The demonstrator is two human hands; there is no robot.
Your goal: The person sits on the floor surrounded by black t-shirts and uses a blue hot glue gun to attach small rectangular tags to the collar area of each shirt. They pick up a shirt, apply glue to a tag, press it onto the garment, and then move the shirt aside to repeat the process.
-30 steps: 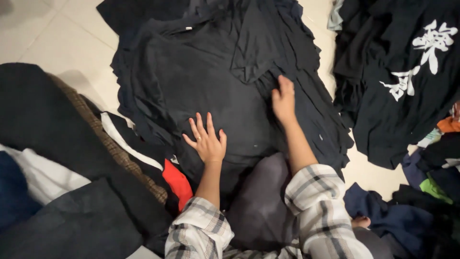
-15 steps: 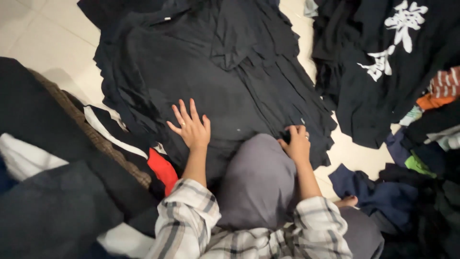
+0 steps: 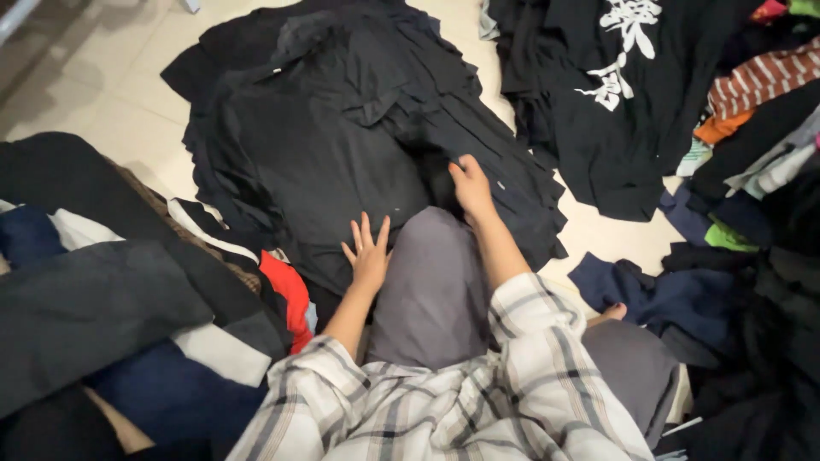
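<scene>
Black cloth fills the middle of the floor: a stack of black shirts [image 3: 342,145] lies flat on pale tiles [image 3: 94,102], straight ahead of the person's grey-clad knee [image 3: 427,282].

Left hand [image 3: 369,254] rests flat on the near edge of the stack, fingers spread, palm down, gripping nothing. Half a second ago it lay much the same way; it has kept its place by the knee, still splayed.

Right hand [image 3: 471,188] sits on the right part of the stack, just past the knee, fingers curled into a fold of black cloth. It looks pinched on the fabric, though the fingertips are partly hidden. Half a second ago this hand was lower, at the stack's near right edge beside the knee; a full second ago it reached farther up the right side. So it went back toward the body and has now moved forward again.

Both arms wear plaid sleeves [image 3: 478,384].

To the left lies a heap of dark clothes [image 3: 102,290] with a red piece [image 3: 286,294] showing next to the stack. To the right, well apart across bare tile, a black shirt with white print [image 3: 623,94] is spread out. Beyond it sits a mixed pile [image 3: 752,102] with striped, orange and green items. A navy garment [image 3: 658,294] lies near the right knee.
</scene>
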